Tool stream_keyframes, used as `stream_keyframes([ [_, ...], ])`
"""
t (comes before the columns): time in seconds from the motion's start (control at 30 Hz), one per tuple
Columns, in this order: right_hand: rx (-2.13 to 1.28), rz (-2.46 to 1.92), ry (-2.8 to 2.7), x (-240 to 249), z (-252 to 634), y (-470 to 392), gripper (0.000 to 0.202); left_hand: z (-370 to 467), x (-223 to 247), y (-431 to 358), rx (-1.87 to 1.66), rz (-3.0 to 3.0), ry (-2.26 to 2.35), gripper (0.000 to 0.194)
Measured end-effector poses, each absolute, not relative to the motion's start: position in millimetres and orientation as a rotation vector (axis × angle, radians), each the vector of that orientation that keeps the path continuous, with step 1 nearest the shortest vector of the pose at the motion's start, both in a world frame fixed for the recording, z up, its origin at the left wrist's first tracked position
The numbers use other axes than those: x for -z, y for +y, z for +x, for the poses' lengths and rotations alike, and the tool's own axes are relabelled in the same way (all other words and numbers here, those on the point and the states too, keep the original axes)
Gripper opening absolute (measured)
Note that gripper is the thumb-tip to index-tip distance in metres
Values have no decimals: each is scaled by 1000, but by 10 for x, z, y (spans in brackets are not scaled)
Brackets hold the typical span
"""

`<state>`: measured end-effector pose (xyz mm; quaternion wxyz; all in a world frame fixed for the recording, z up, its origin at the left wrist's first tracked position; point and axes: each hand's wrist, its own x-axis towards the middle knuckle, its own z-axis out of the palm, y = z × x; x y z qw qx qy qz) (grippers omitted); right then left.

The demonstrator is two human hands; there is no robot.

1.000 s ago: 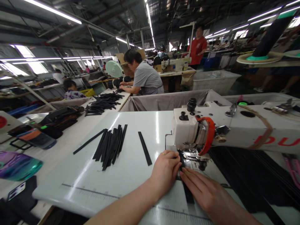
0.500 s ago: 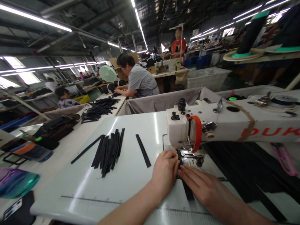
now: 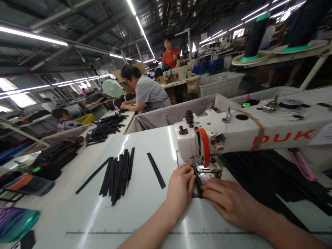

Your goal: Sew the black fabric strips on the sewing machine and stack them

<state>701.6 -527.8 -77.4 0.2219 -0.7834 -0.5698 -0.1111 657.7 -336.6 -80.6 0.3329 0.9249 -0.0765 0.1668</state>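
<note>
A white sewing machine (image 3: 233, 133) with an orange guard stands at the right. Under its needle area lies a black strip (image 3: 197, 183), running toward me between my hands. My left hand (image 3: 181, 183) has its curled fingers pressed on the strip's left edge, beside the presser foot. From the right, my right hand (image 3: 225, 197) pinches the strip's near part with bent fingers. A pile of short black strips (image 3: 118, 176) lies left on the pale tabletop (image 3: 140, 211), and a single black strip (image 3: 156, 170) lies between pile and hands.
Long black fabric strips (image 3: 259, 176) lie under the machine arm, near pink snips (image 3: 302, 164). More black pieces (image 3: 106, 128) are heaped at the far left, where a person in grey (image 3: 153, 91) works. Thread cones (image 3: 256, 38) stand upper right.
My view has shifted, so the machine appears further left. The strip's near end no longer extends as far toward me, and my right fingers are more bent. The person in red leans differently.
</note>
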Motion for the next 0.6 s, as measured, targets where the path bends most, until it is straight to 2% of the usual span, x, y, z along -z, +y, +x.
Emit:
stream_keyframes([
  [0.37, 402, -2206, -1512, 784, 7143, -5199, 31, 6575, 792, -3370, -418, 2433, -213, 18],
  [0.6, 628, -2410, -1531, 853, 7187, -5122, 36, 6579, 798, -3373, -434, 2466, -226, 19],
])
